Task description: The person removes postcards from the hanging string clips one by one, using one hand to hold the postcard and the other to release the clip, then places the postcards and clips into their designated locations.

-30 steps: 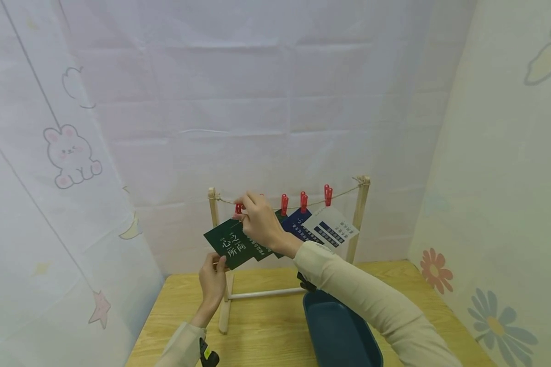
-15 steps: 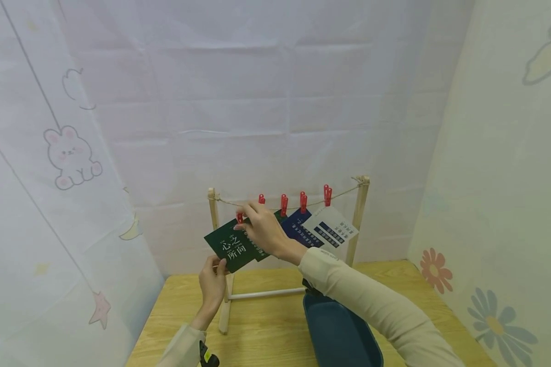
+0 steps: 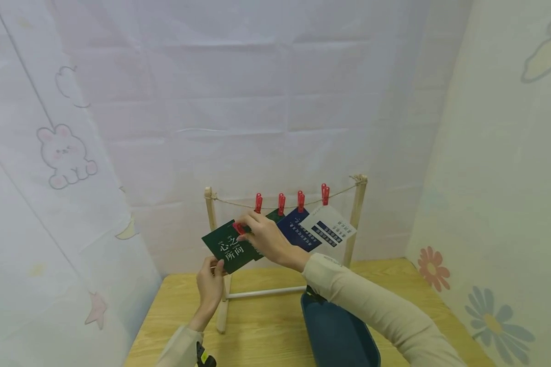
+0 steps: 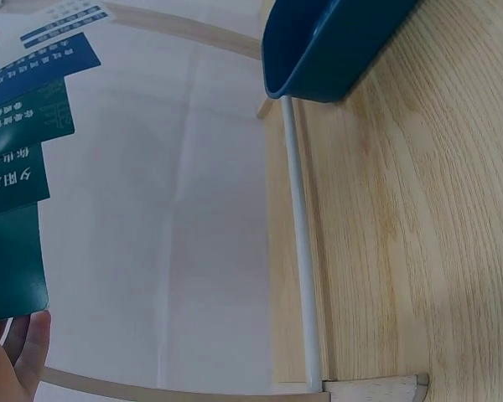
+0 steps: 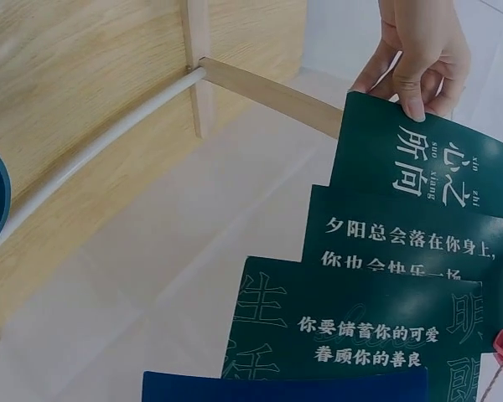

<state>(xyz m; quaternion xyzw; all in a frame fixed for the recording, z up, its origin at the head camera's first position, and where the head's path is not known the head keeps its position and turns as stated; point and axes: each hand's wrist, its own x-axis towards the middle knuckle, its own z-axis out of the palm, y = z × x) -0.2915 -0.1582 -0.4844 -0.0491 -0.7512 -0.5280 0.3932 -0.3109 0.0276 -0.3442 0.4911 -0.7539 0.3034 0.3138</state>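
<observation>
My left hand [image 3: 210, 283] pinches the lower corner of a dark green card [image 3: 227, 250] printed with white Chinese characters; in the right wrist view the thumb of that left hand [image 5: 432, 59] lies on the card's face. A red clothespin [image 3: 239, 228] sits between my right hand's [image 3: 267, 237] fingertips, over the card's upper corner and below the twine [image 3: 231, 203]. Beside it, overlapping cards hang from several red clothespins: green cards [image 5: 402, 239], a navy card [image 3: 298, 232] and a white card [image 3: 329, 227]. My right hand hides part of the green ones.
The twine is tied between two wooden posts [image 3: 355, 219] joined low down by a white rod [image 3: 266, 293]. A deep blue tray [image 3: 340, 331] stands on the wooden table [image 3: 261, 326], under my right forearm. Patterned white sheets [image 3: 220, 92] enclose the back and sides.
My right hand has moved down from the twine with the red clothespin, which now overlaps the green card's upper corner. Another clothespin on the twine has come into view. The left hand keeps its hold.
</observation>
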